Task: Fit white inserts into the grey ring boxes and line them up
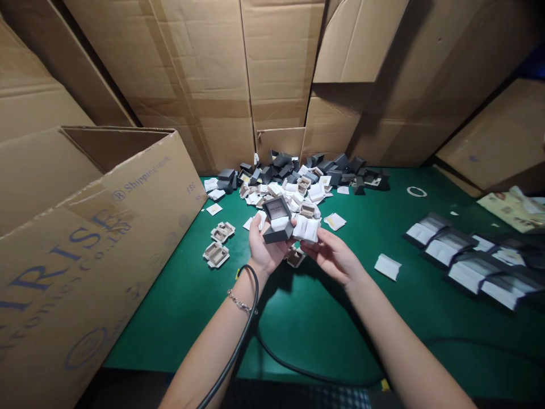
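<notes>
My left hand is closed around a small dark gift box whose lid is raised, with a white insert showing inside. Between the fingers of my right hand is a white padded insert, close to the right side of the box. A beige cardboard insert lies on the table beneath my hands. Just beyond them spreads a heap of white and beige inserts, with a pile of dark boxes behind it.
A large cardboard carton stands at the left. On the right, several open dark boxes with white inserts sit in rows. A white piece and a white ring lie on the green table. A black cable crosses my left wrist.
</notes>
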Motion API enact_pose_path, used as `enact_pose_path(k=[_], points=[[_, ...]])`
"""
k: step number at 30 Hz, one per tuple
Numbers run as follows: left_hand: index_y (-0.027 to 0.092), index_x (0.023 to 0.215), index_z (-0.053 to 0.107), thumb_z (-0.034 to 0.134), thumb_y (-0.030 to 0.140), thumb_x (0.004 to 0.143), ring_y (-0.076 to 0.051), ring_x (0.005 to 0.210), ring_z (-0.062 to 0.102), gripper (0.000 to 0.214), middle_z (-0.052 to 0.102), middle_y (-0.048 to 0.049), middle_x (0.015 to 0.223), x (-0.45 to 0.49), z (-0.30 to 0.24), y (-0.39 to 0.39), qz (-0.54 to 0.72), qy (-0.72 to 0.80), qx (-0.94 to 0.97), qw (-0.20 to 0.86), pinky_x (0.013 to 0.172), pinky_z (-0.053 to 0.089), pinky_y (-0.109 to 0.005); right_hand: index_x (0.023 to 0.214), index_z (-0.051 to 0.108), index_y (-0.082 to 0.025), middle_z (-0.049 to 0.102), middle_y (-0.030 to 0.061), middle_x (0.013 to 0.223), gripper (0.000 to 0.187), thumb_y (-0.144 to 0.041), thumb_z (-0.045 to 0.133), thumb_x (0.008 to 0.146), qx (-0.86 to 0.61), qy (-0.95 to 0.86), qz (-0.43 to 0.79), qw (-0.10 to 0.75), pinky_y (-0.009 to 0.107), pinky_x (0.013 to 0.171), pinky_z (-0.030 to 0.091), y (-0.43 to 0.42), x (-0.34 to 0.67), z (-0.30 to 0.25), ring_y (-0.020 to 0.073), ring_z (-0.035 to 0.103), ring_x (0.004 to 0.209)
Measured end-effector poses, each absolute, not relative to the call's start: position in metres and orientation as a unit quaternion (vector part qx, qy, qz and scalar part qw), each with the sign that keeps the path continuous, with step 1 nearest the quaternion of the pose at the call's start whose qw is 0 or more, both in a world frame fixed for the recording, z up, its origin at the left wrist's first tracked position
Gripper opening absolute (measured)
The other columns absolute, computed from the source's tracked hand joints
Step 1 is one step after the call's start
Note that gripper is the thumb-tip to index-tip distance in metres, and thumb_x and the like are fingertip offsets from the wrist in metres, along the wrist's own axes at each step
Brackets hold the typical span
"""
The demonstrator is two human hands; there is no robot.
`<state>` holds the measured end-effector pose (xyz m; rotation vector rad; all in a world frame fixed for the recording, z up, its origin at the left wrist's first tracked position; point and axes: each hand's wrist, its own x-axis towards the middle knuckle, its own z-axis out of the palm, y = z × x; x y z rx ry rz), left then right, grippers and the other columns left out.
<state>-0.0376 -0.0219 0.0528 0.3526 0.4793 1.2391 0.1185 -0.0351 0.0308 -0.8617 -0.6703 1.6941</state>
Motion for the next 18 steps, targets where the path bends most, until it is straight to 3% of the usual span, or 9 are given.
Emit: enact_pose_path(k=[10, 14, 18], points=[[0.013, 0.092, 0.064, 0.04, 0.057, 0.082, -0.021, 0.064, 0.063, 0.051, 0.068, -0.0085, 0.077, -0.04, 0.051, -0.02, 0.545, 0.221, 0.157, 0.793, 0.067, 0.052, -0.039, 0.107, 0.063, -0.021, 0.071, 0.0042, 0.103, 0.043, -0.034, 0.077, 0.069, -0.379, -0.317, 0.692, 0.527, 0.03, 0.077, 0.055, -0.037, 0.115, 0.034, 0.0145, 0.066, 0.077], [0.014, 0.093, 0.064, 0.039, 0.054, 0.084, -0.021, 0.065, 0.064, 0.048, 0.068, -0.0083, 0.077, -0.04, 0.051, -0.019, 0.561, 0.231, 0.14, 0.783, 0.062, 0.052, -0.036, 0.123, 0.053, -0.027, 0.068, 0.0043, 0.112, 0.059, -0.035, 0.075, 0.069, -0.423, -0.361, 0.583, 0.592, 0.034, 0.081, 0.055, -0.034, 0.112, 0.025, 0.017, 0.066, 0.089], [0.013, 0.097, 0.064, 0.043, 0.052, 0.083, -0.022, 0.066, 0.065, 0.046, 0.069, -0.0091, 0.077, -0.039, 0.049, -0.019, 0.568, 0.232, 0.132, 0.779, 0.063, 0.052, -0.036, 0.12, 0.06, -0.023, 0.062, 0.0097, 0.126, 0.047, -0.037, 0.066, 0.075, -0.472, -0.483, 0.428, 0.601, 0.041, 0.09, 0.052, -0.036, 0.111, 0.02, 0.024, 0.063, 0.107]])
